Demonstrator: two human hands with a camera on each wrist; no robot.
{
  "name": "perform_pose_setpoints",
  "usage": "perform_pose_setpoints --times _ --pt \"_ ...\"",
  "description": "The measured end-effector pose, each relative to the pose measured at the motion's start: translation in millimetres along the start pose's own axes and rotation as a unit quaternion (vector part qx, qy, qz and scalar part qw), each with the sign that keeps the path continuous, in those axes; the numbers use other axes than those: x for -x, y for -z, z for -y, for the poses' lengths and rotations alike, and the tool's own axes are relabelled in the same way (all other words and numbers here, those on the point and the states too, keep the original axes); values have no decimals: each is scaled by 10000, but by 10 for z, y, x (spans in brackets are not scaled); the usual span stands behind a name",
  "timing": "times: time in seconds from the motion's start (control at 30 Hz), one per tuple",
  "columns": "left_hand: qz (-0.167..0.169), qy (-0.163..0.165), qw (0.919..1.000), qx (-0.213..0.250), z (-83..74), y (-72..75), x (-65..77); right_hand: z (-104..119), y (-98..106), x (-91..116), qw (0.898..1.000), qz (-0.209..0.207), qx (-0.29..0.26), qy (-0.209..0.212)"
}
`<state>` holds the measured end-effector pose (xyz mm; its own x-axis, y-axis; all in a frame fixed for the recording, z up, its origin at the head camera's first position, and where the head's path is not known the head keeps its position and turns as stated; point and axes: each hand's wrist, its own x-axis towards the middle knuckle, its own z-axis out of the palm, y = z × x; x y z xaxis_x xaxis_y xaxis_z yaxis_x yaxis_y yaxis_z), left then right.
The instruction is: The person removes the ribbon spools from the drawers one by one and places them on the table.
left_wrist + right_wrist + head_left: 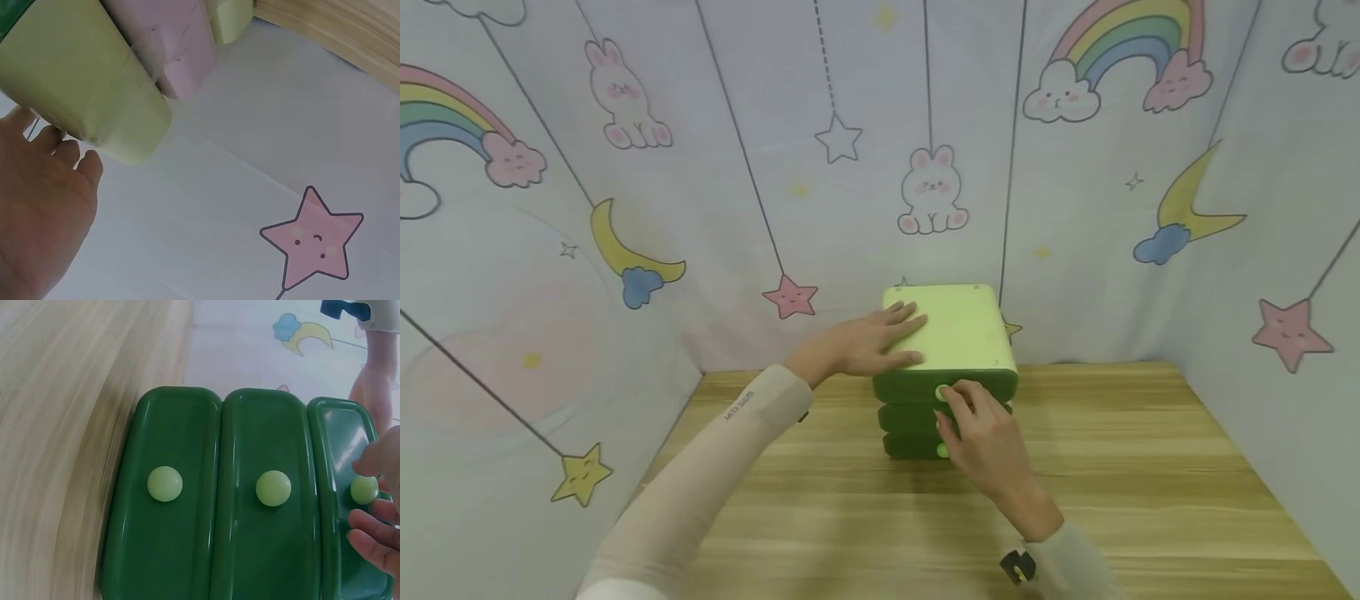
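Note:
A small drawer cabinet (958, 329) with a pale yellow-green top stands against the back wall, its three dark green drawer fronts (269, 437) stacked one above another. My left hand (868, 342) rests on the left part of its top, fingers spread and fairly straight. At the top drawer, my right hand (988, 433) has thumb and fingers curled about the round light-green knob (364, 490). The knobs of the middle drawer (273, 488) and bottom drawer (165, 484) are untouched. In the left wrist view the cabinet's side shows yellow-green and pink drawer shells (172, 44).
The cabinet stands on a wood-grain tabletop (820, 517). White fabric walls (865, 75) printed with rainbows, rabbits, moons and stars enclose the table at the back and both sides, with the back wall close behind the cabinet.

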<state>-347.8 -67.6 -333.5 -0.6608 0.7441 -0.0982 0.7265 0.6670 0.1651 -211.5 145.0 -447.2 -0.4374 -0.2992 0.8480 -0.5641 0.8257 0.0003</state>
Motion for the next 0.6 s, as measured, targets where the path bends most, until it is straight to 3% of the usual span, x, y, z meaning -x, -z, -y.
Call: perform_pose_setpoints --times 0.2,0.6 --pt "-6 -229 9993 -301 75 -29 -27 -17 -48 -9 9999 -78 59 94" --pt "-16 -419 9986 -334 85 -61 -21 1 -83 -25 9996 -201 83 173"
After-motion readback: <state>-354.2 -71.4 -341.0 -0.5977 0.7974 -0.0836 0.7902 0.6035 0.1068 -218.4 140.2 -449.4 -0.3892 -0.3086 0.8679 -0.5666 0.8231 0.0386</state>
